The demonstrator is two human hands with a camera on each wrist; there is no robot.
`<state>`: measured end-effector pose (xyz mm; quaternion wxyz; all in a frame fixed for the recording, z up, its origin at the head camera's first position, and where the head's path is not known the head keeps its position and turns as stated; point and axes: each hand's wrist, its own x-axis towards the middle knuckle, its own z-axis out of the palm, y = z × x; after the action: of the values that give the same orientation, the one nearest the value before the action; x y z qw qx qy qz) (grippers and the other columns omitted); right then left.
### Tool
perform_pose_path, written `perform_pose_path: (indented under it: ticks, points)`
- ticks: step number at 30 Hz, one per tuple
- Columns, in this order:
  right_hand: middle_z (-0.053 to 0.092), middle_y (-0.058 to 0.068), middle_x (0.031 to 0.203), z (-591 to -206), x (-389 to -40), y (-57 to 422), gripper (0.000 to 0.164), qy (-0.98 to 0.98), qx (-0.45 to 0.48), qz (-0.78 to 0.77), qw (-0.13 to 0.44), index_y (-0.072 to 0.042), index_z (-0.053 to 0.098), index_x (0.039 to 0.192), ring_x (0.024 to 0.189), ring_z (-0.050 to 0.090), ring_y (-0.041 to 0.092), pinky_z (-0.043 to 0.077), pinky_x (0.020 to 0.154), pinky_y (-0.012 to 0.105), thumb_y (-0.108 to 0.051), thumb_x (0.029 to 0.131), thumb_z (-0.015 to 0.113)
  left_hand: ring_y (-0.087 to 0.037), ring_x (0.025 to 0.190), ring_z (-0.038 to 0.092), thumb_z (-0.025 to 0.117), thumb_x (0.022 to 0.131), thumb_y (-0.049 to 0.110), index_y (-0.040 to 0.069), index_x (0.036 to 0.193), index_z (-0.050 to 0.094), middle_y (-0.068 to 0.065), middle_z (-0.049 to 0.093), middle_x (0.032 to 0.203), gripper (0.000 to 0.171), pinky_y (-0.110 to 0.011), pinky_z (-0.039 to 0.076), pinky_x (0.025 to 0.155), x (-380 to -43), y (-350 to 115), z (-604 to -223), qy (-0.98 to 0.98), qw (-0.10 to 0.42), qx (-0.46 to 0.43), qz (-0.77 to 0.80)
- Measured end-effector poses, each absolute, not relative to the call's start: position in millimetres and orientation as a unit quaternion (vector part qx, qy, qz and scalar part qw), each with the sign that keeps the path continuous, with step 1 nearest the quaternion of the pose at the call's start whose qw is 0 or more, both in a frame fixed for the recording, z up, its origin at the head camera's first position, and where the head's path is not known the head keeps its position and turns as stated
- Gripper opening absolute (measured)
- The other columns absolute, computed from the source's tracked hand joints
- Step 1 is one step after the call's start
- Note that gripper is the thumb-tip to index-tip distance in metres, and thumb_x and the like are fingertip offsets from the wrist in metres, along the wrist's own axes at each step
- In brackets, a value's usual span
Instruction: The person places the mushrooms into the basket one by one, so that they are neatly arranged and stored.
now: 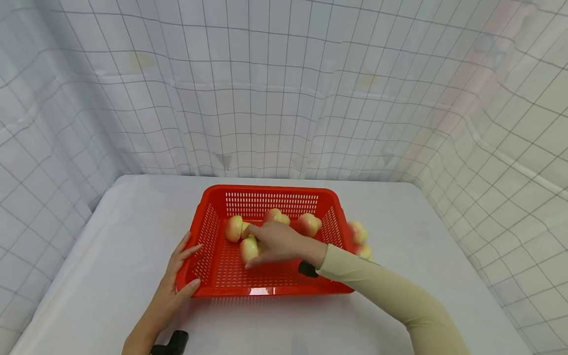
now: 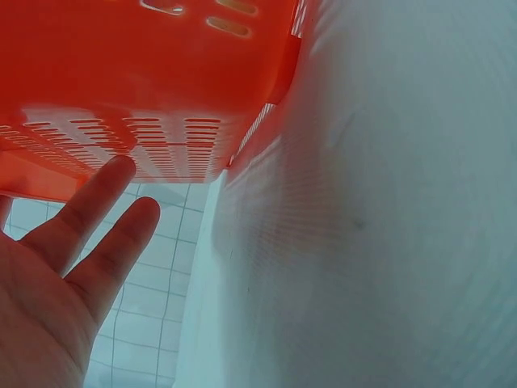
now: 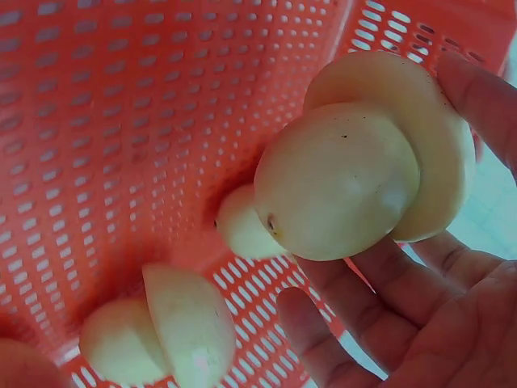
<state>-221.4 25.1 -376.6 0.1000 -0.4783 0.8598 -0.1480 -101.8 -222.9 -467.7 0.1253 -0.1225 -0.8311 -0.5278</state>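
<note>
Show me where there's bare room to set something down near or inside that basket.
Free: the table left of the left hand and right of the outside fruit; inside the basket, the near-left corner, between its walls and the held fruit. Crowded: the basket's middle and back, with fruit around the right hand.

Over there, I am seeing a long tan right sleeve [image 1: 377,281] making folds. A black lump [image 1: 308,269] is peeking by its cuff [image 1: 327,259], and a bent black piece [image 1: 173,343] by the left wrist [image 1: 145,329].
</note>
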Motion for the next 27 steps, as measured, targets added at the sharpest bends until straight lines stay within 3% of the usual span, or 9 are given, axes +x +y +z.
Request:
perform_pose_path:
  ticks: [27]
  points:
    - [0.056,-0.014,0.083,-405,-228,5,0.049,0.828,-0.506,-0.181,0.160,-0.020,0.052,0.113,0.076,0.053,0.004,0.041,0.071,0.016,-0.045,0.077,0.075,-0.009,0.138,0.013,0.062,0.082,0.009,0.016,0.144,0.037,0.006,0.008,0.157,0.067,-0.019,0.035,0.090,-101,-224,-468,-0.834,0.122,-0.119,-0.525]
